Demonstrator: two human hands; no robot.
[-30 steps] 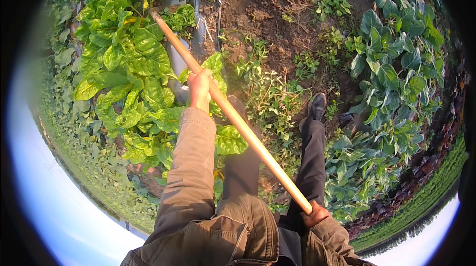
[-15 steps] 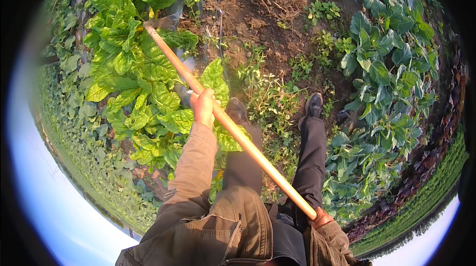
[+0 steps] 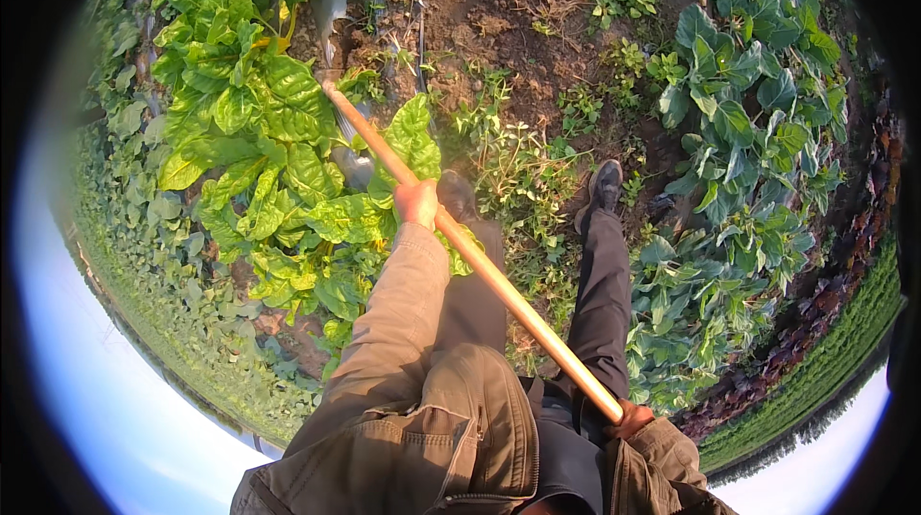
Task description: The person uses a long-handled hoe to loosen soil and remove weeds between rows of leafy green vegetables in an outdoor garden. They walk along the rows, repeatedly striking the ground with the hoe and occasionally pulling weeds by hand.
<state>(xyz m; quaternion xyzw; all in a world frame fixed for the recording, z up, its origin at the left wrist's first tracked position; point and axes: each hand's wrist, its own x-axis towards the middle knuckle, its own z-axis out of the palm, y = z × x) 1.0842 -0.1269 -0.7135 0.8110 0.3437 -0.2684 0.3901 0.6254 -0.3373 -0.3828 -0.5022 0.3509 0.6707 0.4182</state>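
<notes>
Left hand [image 3: 418, 202] gripped wooden handle [image 3: 470, 251] mid-shaft, fingers wrapped around it. Right hand [image 3: 629, 416] closed on handle's near end. Handle ran diagonally toward leafy greens [image 3: 259, 122]. Bare soil path [image 3: 499, 16] lay ahead, weeds [image 3: 523, 170] by dark shoes [image 3: 602, 185], cabbage-like plants [image 3: 748, 112] at right.

wooden handle [image 3: 480, 261] | long, pale orange | slanted, head end among leaves

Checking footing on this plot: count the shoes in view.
2. The dark left shoe stands beside the long wooden tool handle, by the broad-leaved greens. The dark right shoe stands on weedy soil further right.
</notes>
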